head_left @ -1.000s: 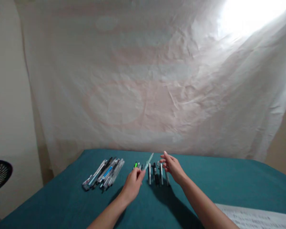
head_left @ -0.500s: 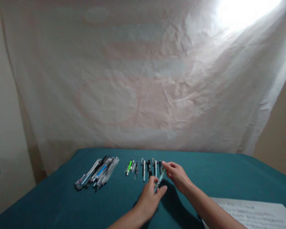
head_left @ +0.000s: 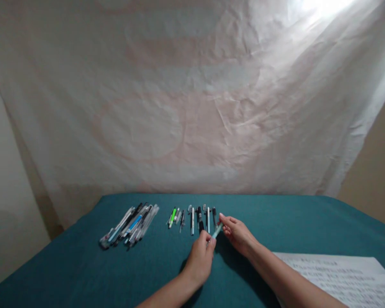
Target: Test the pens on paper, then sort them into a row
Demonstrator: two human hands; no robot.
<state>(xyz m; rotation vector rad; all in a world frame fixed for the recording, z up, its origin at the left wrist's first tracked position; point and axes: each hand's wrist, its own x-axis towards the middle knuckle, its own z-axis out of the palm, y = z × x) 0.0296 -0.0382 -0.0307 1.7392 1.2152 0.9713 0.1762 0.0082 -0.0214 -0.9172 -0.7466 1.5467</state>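
A pale green pen (head_left: 217, 231) is held slantwise above the cloth between my two hands. My left hand (head_left: 199, 256) is closed around its lower end, thumb and fingers pressed together over it. At the upper end, my right hand (head_left: 239, 235) pinches the pen between its fingertips. Just beyond the hands lies a row of pens and pen parts: a white pen (head_left: 192, 221), a black one (head_left: 199, 214), another pale one (head_left: 208, 219) and a dark one (head_left: 214, 217). The tip of the held pen under my left hand is hidden.
On the left lies a big heap of pens (head_left: 133, 226). A bright green pen (head_left: 172, 217) lies between it and the row, beside smaller clear pieces. Printed paper sheets (head_left: 333, 273) lie at the right, partly under my right forearm. Behind the teal-covered table (head_left: 83, 265) hangs a pale sheet (head_left: 192, 141).
My left thumb has closed down onto the pen, where it stood apart before. My right hand stays at the pen's upper end. The whole view has shifted slightly.
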